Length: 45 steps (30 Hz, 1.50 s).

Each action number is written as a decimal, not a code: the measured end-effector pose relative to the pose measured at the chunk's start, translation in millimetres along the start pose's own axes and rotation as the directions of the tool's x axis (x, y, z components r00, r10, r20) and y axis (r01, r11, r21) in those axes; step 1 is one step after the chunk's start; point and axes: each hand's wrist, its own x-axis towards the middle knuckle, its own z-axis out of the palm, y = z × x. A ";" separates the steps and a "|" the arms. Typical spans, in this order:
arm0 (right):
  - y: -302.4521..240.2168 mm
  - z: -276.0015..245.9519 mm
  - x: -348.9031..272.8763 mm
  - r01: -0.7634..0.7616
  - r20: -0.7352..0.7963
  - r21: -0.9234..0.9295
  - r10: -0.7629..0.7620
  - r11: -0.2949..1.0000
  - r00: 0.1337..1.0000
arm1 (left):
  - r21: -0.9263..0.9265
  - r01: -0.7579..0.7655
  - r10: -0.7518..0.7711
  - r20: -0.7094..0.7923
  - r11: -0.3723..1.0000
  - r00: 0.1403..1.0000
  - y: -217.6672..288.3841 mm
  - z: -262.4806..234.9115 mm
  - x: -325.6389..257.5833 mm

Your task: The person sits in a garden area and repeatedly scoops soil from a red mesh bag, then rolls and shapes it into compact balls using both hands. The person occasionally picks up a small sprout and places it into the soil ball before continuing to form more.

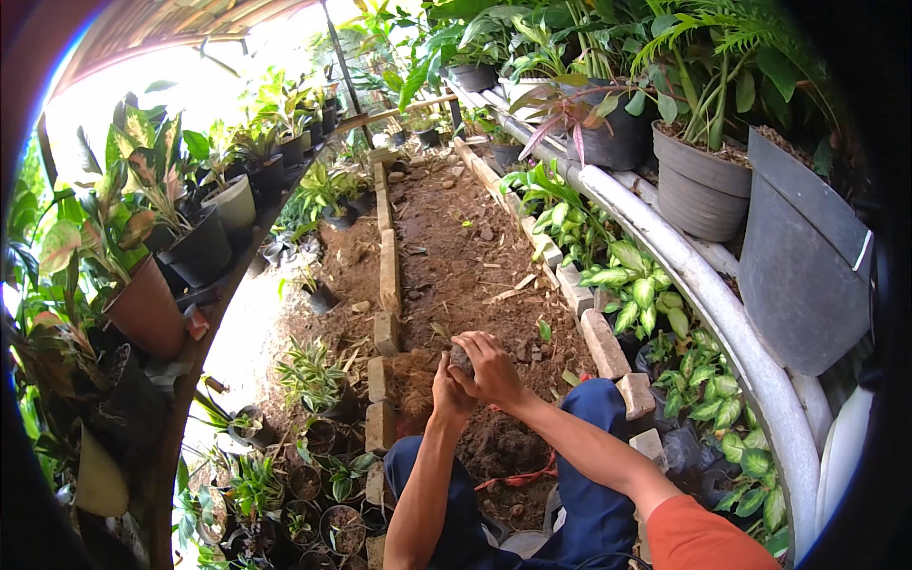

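Potted plants [693,180] crowd both sides of our brown soil strip [446,237], which runs ahead between 2 brick rows, left [389,275] and right [603,344]. Our left grip [450,391] and right grip [492,369] are closed together around a small dark clump [461,359], above the soil just beyond our knees [594,427]; a thin sprig [441,332] shows at its far side, though we cannot tell whether they join. We judge that uneven squeezing could crumble the clump, and a careless turn could snap the sprig. If it slips, it may break on the dark heap [499,442] near the red strip [520,478]. Forward gives us most room; our knees limit sideways elbow movement, and small pots [342,529] beyond the left bricks leave little space.
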 end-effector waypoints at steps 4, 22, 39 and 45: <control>10.5 2.2 2.6 -0.044 0.065 0.135 0.036 0.990 0.997 | 0.427 -0.137 0.298 -0.337 0.894 0.893 -5.1 -3.4 -1.2; 3.8 -6.6 6.0 -0.001 0.078 0.281 -0.022 0.960 0.997 | 0.546 -0.041 0.289 -0.377 0.837 0.880 -13.3 21.6 -0.7; 34.4 -9.9 5.2 -0.325 -0.066 0.489 0.406 0.809 0.911 | 0.276 -0.312 0.409 -0.458 0.909 0.789 11.3 4.1 -11.9; 53.0 -7.6 1.1 -0.535 0.111 0.649 0.629 0.540 0.769 | 0.185 -0.417 0.446 -0.547 0.890 0.708 15.5 11.5 -11.1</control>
